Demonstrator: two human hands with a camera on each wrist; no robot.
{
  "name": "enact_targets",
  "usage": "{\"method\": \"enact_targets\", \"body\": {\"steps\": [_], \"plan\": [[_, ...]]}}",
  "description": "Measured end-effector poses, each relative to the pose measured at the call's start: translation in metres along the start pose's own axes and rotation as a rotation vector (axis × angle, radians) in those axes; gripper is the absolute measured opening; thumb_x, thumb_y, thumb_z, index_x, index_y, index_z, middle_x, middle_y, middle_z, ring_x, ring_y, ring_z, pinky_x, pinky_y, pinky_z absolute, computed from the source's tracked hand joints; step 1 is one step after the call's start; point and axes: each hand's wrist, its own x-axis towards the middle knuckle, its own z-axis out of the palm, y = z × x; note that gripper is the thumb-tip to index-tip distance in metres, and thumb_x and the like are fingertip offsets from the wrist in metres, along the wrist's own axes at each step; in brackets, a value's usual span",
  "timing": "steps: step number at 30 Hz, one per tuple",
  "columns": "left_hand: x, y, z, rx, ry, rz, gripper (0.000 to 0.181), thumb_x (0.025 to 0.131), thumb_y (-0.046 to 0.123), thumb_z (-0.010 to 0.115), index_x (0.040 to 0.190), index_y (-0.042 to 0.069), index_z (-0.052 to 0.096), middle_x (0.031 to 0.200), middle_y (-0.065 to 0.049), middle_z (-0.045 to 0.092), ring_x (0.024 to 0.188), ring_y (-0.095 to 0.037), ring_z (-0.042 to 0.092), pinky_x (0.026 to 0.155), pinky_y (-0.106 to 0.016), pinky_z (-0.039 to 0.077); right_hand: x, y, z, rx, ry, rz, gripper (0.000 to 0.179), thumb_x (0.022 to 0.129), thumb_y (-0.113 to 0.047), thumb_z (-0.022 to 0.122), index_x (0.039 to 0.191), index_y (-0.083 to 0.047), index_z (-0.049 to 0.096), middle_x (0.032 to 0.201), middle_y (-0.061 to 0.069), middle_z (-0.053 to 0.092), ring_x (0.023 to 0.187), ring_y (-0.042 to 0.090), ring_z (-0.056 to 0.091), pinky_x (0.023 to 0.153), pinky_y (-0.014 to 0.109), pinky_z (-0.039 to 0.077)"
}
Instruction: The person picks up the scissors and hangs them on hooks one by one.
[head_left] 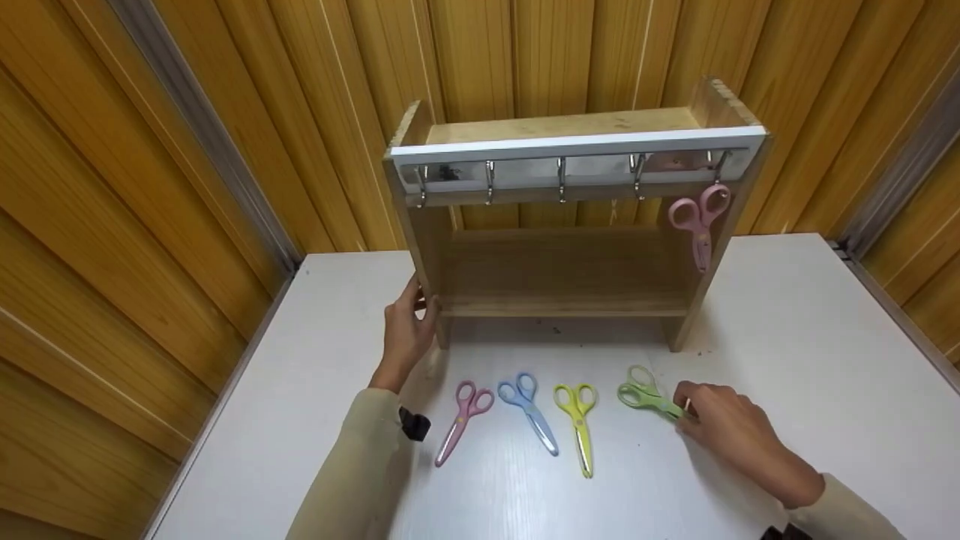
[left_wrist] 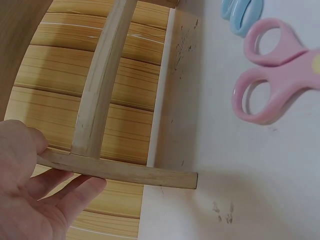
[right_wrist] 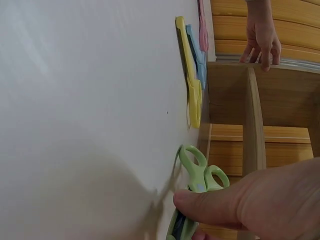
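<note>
My right hand [head_left: 726, 421] pinches green scissors [head_left: 646, 396] by the blade end, thumb on one side. Their handle loops [right_wrist: 194, 161] point away from the palm, tilted up off the table in the right wrist view. My left hand [head_left: 406, 324] grips the left side panel of a wooden shelf [head_left: 562, 309], its thumb inside and fingers [left_wrist: 82, 196] outside. Pink scissors [head_left: 463, 421], blue scissors [head_left: 529, 412] and yellow scissors [head_left: 577, 429] lie in a row on the table before the shelf. Another pair of pink scissors [head_left: 700, 225] hangs by one loop from the rightmost hook.
A rail [head_left: 525, 171] with several metal hooks runs across the shelf's upper front. The shelf stands on a white table [head_left: 330, 300]. Wood-look panelled walls [head_left: 480, 60] rise behind and at both sides, with metal strips [head_left: 217, 142] at the corners.
</note>
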Motion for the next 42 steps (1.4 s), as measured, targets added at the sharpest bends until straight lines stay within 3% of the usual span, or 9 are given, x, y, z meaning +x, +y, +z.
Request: {"method": "enact_targets", "body": {"steps": [6, 12, 19, 25, 31, 38, 42], "plan": [[0.000, 0.000, 0.001, -0.016, 0.002, -0.002, 0.056, 0.101, 0.002, 0.061, 0.154, 0.004, 0.045, 0.136, -0.019, 0.065, 0.112, -0.032, 0.070, 0.092, -0.041, 0.060, 0.000, 0.001, -0.006, -0.001, -0.004, 0.000, 0.015, 0.080, 0.000, 0.079, 0.090, -0.008, 0.070, 0.077, 0.000, 0.067, 0.065, 0.017, 0.055, 0.048, 0.036, 0.043], [-0.001, -0.001, 0.000, -0.025, 0.003, -0.010, 0.054, 0.100, 0.002, 0.061, 0.153, 0.004, 0.047, 0.134, -0.020, 0.065, 0.108, -0.032, 0.071, 0.089, -0.041, 0.061, 0.000, -0.001, -0.016, 0.013, 0.031, -0.026, 0.016, 0.081, 0.001, 0.079, 0.091, -0.009, 0.072, 0.081, 0.001, 0.070, 0.070, 0.019, 0.061, 0.050, 0.040, 0.046], [-0.001, 0.002, -0.002, -0.020, -0.010, -0.048, 0.056, 0.100, 0.002, 0.062, 0.154, 0.007, 0.046, 0.138, -0.017, 0.064, 0.108, -0.029, 0.071, 0.090, -0.041, 0.060, 0.002, -0.010, -0.041, 0.058, 0.103, -0.060, 0.020, 0.079, -0.001, 0.084, 0.089, -0.012, 0.071, 0.080, -0.002, 0.071, 0.070, 0.017, 0.061, 0.052, 0.036, 0.044], [0.000, 0.001, -0.001, -0.026, -0.007, -0.022, 0.055, 0.101, 0.002, 0.061, 0.153, 0.006, 0.047, 0.136, -0.018, 0.065, 0.108, -0.030, 0.072, 0.088, -0.041, 0.061, 0.004, -0.018, -0.065, 0.083, 0.167, -0.086, 0.018, 0.081, 0.002, 0.083, 0.090, -0.011, 0.073, 0.080, -0.003, 0.070, 0.068, 0.014, 0.058, 0.052, 0.030, 0.042], [-0.001, -0.001, 0.000, -0.011, 0.005, 0.007, 0.053, 0.101, 0.003, 0.061, 0.152, 0.004, 0.048, 0.130, -0.021, 0.068, 0.103, -0.033, 0.073, 0.085, -0.040, 0.062, 0.005, -0.026, -0.088, 0.091, 0.249, -0.116, 0.016, 0.084, 0.000, 0.082, 0.094, -0.009, 0.073, 0.083, -0.001, 0.068, 0.073, 0.017, 0.061, 0.053, 0.027, 0.045], [-0.001, -0.001, 0.000, -0.016, 0.010, 0.003, 0.053, 0.101, 0.002, 0.062, 0.152, 0.004, 0.048, 0.131, -0.021, 0.067, 0.105, -0.033, 0.072, 0.087, -0.041, 0.061, 0.010, -0.041, -0.105, 0.108, 0.436, -0.190, 0.022, 0.080, 0.003, 0.084, 0.095, -0.008, 0.071, 0.083, 0.001, 0.069, 0.074, 0.019, 0.064, 0.058, 0.023, 0.051], [0.000, 0.000, 0.000, -0.018, 0.009, -0.007, 0.052, 0.101, 0.002, 0.062, 0.151, 0.004, 0.049, 0.130, -0.021, 0.067, 0.106, -0.032, 0.072, 0.087, -0.042, 0.061, 0.015, -0.051, -0.111, 0.144, 0.517, -0.229, 0.023, 0.079, 0.005, 0.084, 0.094, -0.006, 0.071, 0.082, 0.002, 0.067, 0.072, 0.016, 0.062, 0.061, 0.013, 0.049]]}}
